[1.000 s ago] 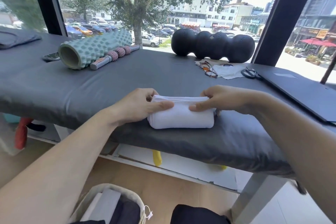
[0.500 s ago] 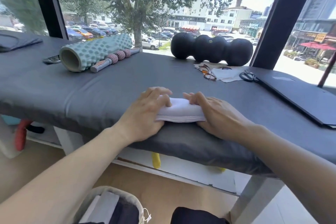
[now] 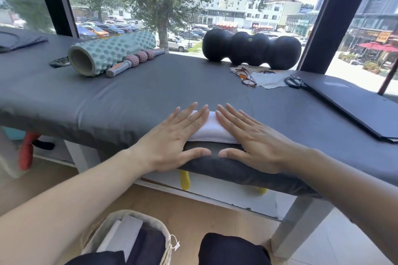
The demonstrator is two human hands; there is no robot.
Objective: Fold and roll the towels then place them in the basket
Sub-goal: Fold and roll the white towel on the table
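Note:
A white rolled towel (image 3: 212,130) lies near the front edge of the grey padded table (image 3: 150,97). My left hand (image 3: 175,137) presses flat on its left part, fingers straight and spread. My right hand (image 3: 249,137) presses flat on its right part the same way, so most of the towel is hidden under both palms. On the floor below, at the bottom left, stands a beige basket (image 3: 159,225) holding white and dark towels.
At the back left lie a teal foam roller (image 3: 109,55) and a massage stick (image 3: 135,61). A black peanut roller (image 3: 251,49) sits at the back, with glasses (image 3: 245,76), scissors (image 3: 294,82) and a dark laptop (image 3: 353,105) to the right.
My hands went from holding the towel roll at its ends to lying flat on top of it. The roll has moved away from me and looks flatter under my palms.

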